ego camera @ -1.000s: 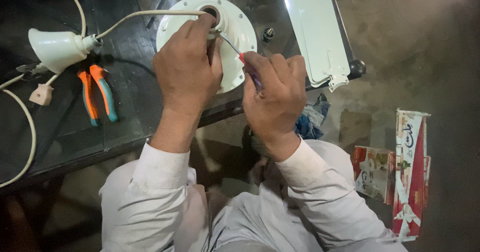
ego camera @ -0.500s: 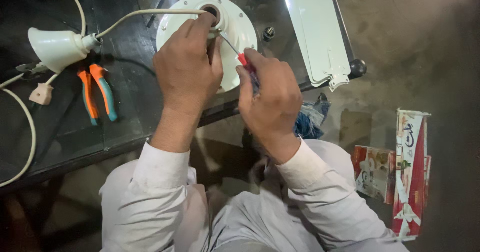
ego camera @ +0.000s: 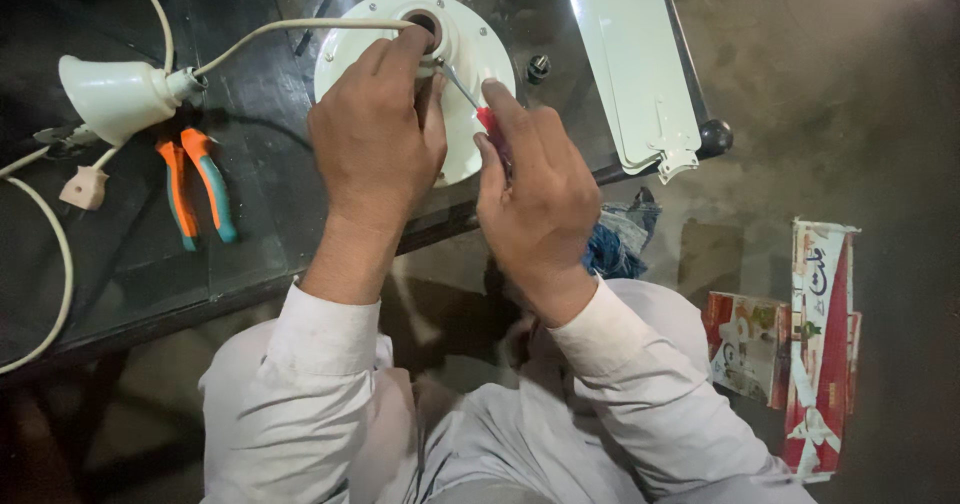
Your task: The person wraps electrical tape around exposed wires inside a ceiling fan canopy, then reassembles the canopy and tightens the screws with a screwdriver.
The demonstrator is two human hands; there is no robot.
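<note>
1. The left hand [ego camera: 378, 129] lies on the white disc [ego camera: 480, 54], fingers bent over its centre hole; I cannot tell if they pinch something.
2. The right hand [ego camera: 535, 199] is closed around a red screwdriver [ego camera: 487, 122], its tip at the hole.
3. The disc lies on the dark table [ego camera: 250, 234], near its edge.
4. Orange pliers [ego camera: 195, 184] and a white cone [ego camera: 115, 94] lie to the left, a blade [ego camera: 630, 64] to the right.

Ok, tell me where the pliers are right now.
In the head view the orange-and-teal pliers lie on the dark table, left of the left hand, just below the white cone-shaped cover on the cable.
</note>
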